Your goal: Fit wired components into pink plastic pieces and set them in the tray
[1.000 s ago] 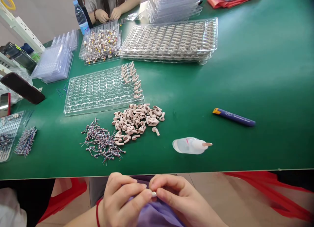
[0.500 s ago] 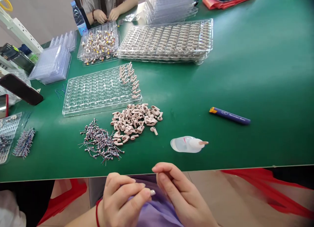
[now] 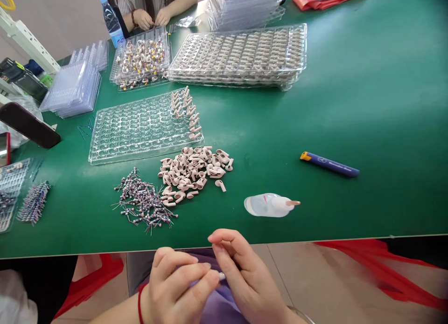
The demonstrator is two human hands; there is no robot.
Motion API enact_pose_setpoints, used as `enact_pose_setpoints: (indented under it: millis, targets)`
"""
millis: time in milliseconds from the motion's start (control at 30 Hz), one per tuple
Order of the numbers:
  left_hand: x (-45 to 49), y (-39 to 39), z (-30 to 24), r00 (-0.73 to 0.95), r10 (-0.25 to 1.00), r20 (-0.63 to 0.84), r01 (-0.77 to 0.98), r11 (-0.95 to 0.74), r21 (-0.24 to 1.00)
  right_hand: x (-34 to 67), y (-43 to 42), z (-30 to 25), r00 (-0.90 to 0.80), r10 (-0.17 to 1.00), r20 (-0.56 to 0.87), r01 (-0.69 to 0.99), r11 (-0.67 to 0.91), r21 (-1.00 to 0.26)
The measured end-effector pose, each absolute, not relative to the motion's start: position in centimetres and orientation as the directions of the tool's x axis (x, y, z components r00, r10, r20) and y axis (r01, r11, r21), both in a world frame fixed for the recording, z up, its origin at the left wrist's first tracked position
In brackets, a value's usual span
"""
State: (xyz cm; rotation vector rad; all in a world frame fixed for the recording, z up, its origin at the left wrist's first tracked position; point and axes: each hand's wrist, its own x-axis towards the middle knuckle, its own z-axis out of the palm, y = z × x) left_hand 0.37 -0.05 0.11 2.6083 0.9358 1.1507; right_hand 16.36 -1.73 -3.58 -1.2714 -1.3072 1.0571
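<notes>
My left hand point(image 3: 178, 284) is closed in a pinch in front of the table edge, above my lap. A small pale end point(image 3: 221, 276), seemingly the stem of an earbud shell, sticks out from its fingertips; the rest is hidden by the fingers. Close beside it, my right hand point(image 3: 243, 275) has its thumb and forefinger brought together, the other fingers curled. Whether anything sits in that pinch is hidden. On the table ahead lie a heap of beige earbud shells point(image 3: 194, 170) and a heap of small wired parts point(image 3: 143, 198).
A clear tray point(image 3: 133, 128) holds several shells at its right end. Filled trays point(image 3: 238, 58) stand behind it. A squeeze bottle point(image 3: 268, 205) and a blue lighter-like stick point(image 3: 329, 164) lie to the right. A co-worker's hands point(image 3: 152, 19) are across the table.
My right hand has moved left, up against the pale piece in my left hand. My left hand has shifted slightly right. The view has tilted a little.
</notes>
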Motion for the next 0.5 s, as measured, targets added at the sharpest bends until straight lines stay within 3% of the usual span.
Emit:
enact_pose_setpoints:
  millis: [267, 500]
  targets:
    - [0.6, -0.1, 0.1, 0.532, 0.578, 0.619, 0.468, -0.81, 0.354, 16.0, -1.9, -3.6, 0.093, 0.991, 0.096, 0.126, 0.084, -0.988]
    - [0.8, -0.3, 0.0, 0.492, 0.609, 0.622, 0.475, -0.787, 0.394, 15.1, -2.3, -3.9, 0.135, 0.988, -0.078, -0.129, -0.06, -0.99]
